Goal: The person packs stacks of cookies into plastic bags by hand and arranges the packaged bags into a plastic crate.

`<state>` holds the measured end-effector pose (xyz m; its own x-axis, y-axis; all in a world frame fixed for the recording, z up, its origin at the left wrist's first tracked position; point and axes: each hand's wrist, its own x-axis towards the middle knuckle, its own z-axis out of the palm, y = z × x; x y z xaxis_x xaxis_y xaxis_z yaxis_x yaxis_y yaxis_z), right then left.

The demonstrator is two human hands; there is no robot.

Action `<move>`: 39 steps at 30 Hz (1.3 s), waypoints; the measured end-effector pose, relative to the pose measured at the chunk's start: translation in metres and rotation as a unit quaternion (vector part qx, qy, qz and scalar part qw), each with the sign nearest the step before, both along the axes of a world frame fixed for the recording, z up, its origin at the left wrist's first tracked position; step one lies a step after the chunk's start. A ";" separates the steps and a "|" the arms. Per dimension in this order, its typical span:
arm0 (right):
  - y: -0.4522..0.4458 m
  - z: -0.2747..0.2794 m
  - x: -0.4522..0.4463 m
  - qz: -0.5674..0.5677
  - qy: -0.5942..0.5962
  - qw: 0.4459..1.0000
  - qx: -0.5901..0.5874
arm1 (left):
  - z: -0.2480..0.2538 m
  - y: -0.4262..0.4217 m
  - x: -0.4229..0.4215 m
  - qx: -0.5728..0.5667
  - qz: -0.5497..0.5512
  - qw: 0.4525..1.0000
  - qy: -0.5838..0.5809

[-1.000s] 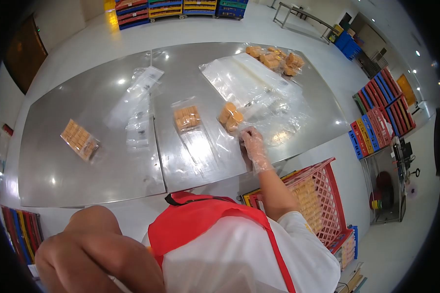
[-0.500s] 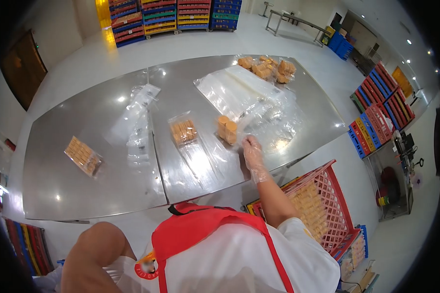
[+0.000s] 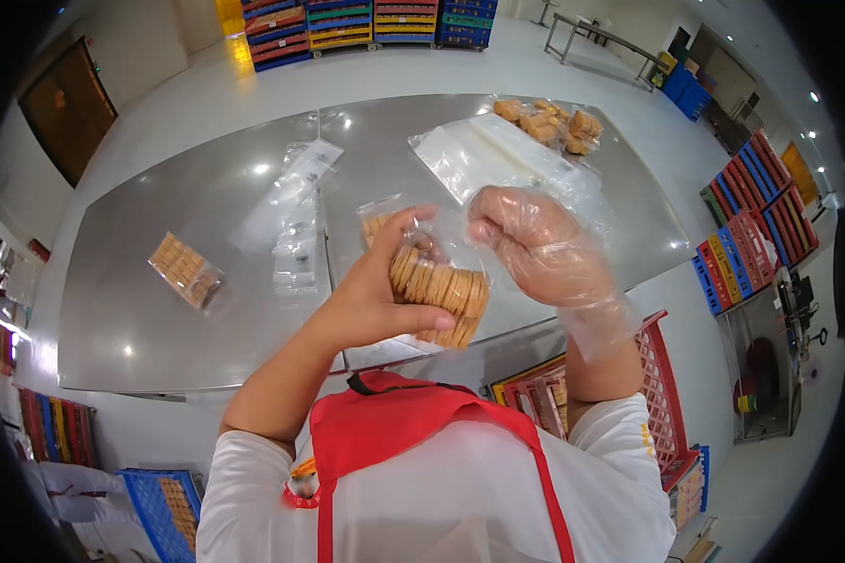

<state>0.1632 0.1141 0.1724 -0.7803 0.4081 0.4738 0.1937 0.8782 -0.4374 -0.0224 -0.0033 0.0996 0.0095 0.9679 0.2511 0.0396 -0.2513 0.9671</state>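
Note:
A clear bag of round tan biscuits (image 3: 446, 289) is held up over the near table edge, its biscuits stacked in rows. My bare left hand (image 3: 359, 296) wraps round it from the left, thumb in front. My right hand (image 3: 540, 251), in a clear plastic glove, has its fingers curled together at the bag's loose upper film; the exact grip is partly hidden. Behind my left fingers, another bag of biscuits (image 3: 374, 225) lies on the steel table, partly covered. Farther left rests a further biscuit pack (image 3: 186, 269).
Flat clear bags (image 3: 479, 150) lie in a pile beyond my right hand, with several filled bags (image 3: 545, 124) behind them. More clear bags (image 3: 298, 235) overlap near the table seam. A red crate (image 3: 664, 403) stands below the table at right.
My left hand has come into view and grips the biscuit bag, which is now raised off the table. My right hand has lifted from the table to the bag's upper end.

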 end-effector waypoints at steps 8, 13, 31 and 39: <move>-0.005 -0.011 -0.020 -0.047 0.107 0.984 -0.131 | -0.009 -0.008 0.015 0.020 0.064 0.986 -0.151; -0.017 -0.069 -0.020 0.118 0.269 0.766 -0.572 | 0.000 -0.007 0.018 0.012 0.126 0.961 -0.247; -0.044 -0.070 -0.023 0.072 0.369 0.573 -0.728 | -0.011 -0.016 0.019 0.089 0.097 0.954 -0.270; -0.042 -0.104 -0.015 0.245 0.172 0.385 -0.873 | -0.011 0.010 0.003 -0.057 -0.042 0.948 -0.312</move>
